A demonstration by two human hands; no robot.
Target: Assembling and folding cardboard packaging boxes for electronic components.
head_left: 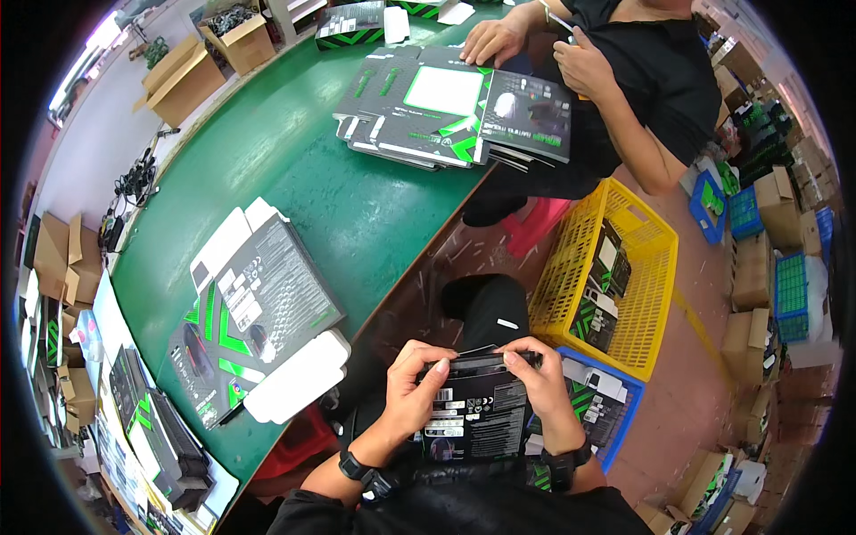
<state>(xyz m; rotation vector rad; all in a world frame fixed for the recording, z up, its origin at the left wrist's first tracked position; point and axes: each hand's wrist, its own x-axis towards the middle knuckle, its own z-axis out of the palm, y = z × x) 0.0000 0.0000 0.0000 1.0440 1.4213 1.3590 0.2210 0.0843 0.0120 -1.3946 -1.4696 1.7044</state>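
In my lap a black printed cardboard box stands with its upper edge toward me, white print and a barcode on its face. My left hand closes on that edge at the left corner, thumb and fingers pinched. The right corner is pinched by my right hand. A thin strip or flap shows between the two sets of fingertips; its exact shape is too small to tell. On the table to my left, black and green flattened boxes lie with white flaps spread out.
Across the table a co-worker's hand rests on a stack of flat boxes. At my right are a yellow crate and a blue crate, both holding boxes. The green table ends beside my left knee. Cartons line the right.
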